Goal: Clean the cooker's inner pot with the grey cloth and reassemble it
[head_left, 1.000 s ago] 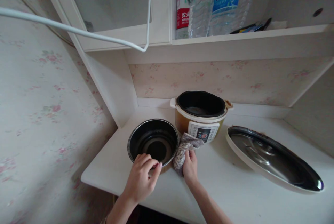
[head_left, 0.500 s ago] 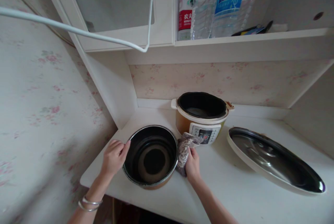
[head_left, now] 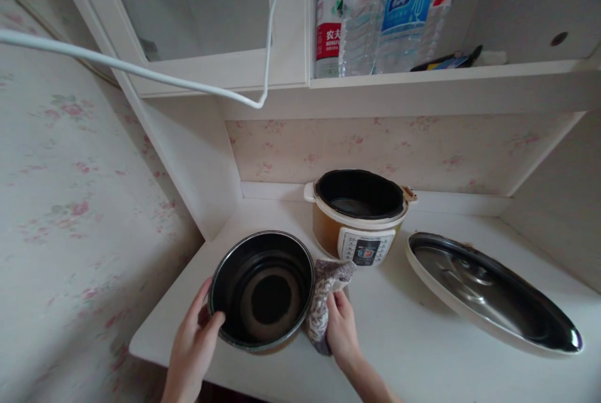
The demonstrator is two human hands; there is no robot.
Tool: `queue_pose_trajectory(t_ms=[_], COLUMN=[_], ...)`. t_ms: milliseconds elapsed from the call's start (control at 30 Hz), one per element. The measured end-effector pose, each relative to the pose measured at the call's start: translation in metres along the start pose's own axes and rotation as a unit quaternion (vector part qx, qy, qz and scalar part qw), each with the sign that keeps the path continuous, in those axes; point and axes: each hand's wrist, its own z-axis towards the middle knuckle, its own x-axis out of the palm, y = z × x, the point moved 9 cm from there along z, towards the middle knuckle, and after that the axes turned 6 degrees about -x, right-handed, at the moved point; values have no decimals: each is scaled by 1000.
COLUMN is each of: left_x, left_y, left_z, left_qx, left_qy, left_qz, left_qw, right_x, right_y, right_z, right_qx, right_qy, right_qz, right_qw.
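A round black-lined inner pot with a dark ring on its bottom rests near the counter's left front edge. My left hand grips its left side, thumb at the rim and fingers around the outer wall. In my right hand is a bunched brown-and-white patterned cloth, pressed against the pot's right outer side. Behind it stands a gold-and-white electric cooker with its lid off, a black cavity and a button panel on the front.
To the right, a large lid lies with its shiny inside up on the white counter. Overhead, a shelf holds several plastic bottles. A white cable hangs across the upper left. Flowered wall bounds the left.
My left hand has gone from a pinch at the pot's upper left rim to a wider grip lower on its left side. Pot and cloth now appear slightly lower and farther left.
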Motion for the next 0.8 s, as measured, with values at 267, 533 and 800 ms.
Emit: queue_pose_trajectory(t_ms=[267,533,800], left_x=[-7,18,27], left_y=[-53,-60,-64], left_z=[60,73,84], left_qx=[114,116,90], left_qy=[80,230,175], left_qz=[24,33,59], left_qw=[990,966,979], right_x=[24,86,78], right_y=[13,7,7], right_z=[52,73,98], right_qx=[31,210,182], right_qy=[85,272,181], right_qz=[69,150,138], right_qw=[994,927,957])
